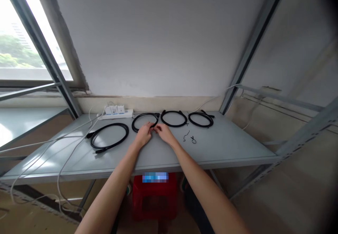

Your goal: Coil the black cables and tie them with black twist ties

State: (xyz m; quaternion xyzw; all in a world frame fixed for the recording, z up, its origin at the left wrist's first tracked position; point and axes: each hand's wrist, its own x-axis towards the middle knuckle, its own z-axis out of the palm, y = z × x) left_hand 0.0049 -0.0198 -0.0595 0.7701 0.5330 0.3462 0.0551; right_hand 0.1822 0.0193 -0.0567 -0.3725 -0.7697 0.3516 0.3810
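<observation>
A coiled black cable (134, 120) lies on the grey shelf top in front of me. My left hand (145, 132) is closed on the near right part of this coil, fingers bent around it. Close beside it, my right hand (163, 132) is pinched at the same edge; what sits between its fingertips is too small to make out. To the right of my hands lie a thin black twist tie (186, 135), loosely bent, and another black tie (194, 141) curled into a small loop.
More coiled black cables rest along the shelf (227, 149): a larger coil (127, 132) at left, a coil (174, 125) behind my right hand, another coil (202, 125) farther right. A white power strip (129, 114) with adapters stands against the wall. White cords (59, 167) drape over the left edge. Below is a red stool (154, 195).
</observation>
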